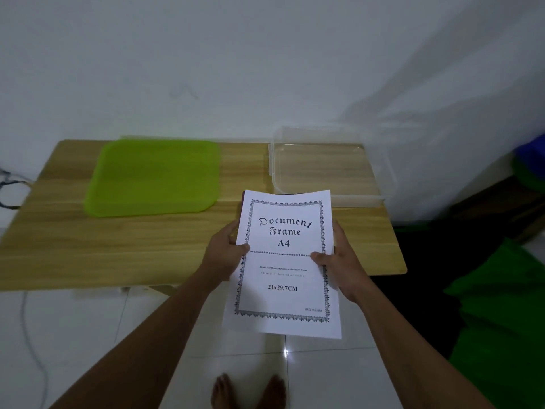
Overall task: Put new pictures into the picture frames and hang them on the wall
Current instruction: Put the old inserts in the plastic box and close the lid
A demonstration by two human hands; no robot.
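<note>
Head view: both hands, left hand (225, 249) and right hand (339, 255), pinch the printed sheet (284, 267) by its edges. Beyond their grip, a wooden table (88, 246) against the white wall (206, 69) carries a green tray (153, 178) and a clear box (330, 166).

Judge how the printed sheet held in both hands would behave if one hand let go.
The sheet looks thin, and its top edge already waves, so it would probably droop. It seems light, so the left hand or right hand alone likely suffices, though it may crease.

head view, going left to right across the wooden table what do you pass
Flat lime-green plastic tray → white printed "Document Frame A4" sheet, held in both hands over the table's near edge → clear plastic box, far right corner.
</note>
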